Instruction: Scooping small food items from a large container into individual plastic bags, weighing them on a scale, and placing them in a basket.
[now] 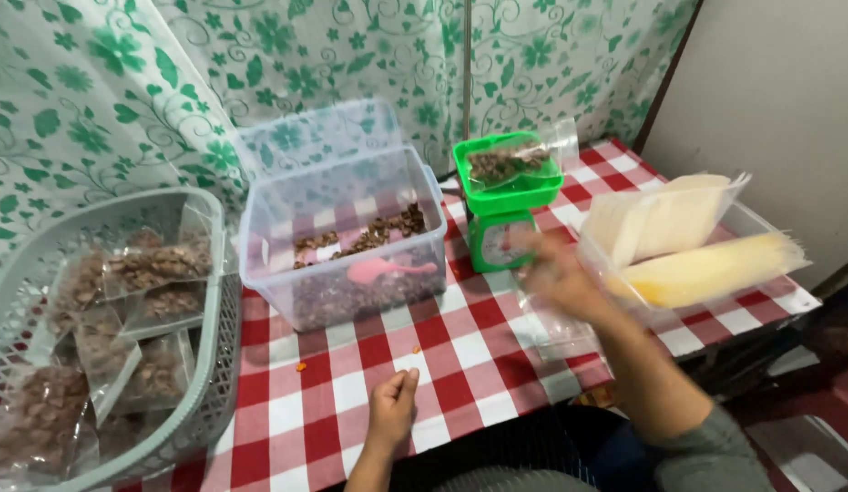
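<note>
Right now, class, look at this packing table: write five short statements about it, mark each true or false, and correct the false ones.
1. A pink scoop lies inside the clear plastic tub. True.
2. The green kitchen scale carries nothing. False: a clear bag of brown pieces sits on its tray.
3. The grey basket holds filled clear bags. True.
4. The left hand grips the scoop. False: it rests on the red-and-white checked tablecloth, apart from the tub.
5. The right hand, blurred, is beside the scale, near a stack of empty bags. True.
</note>
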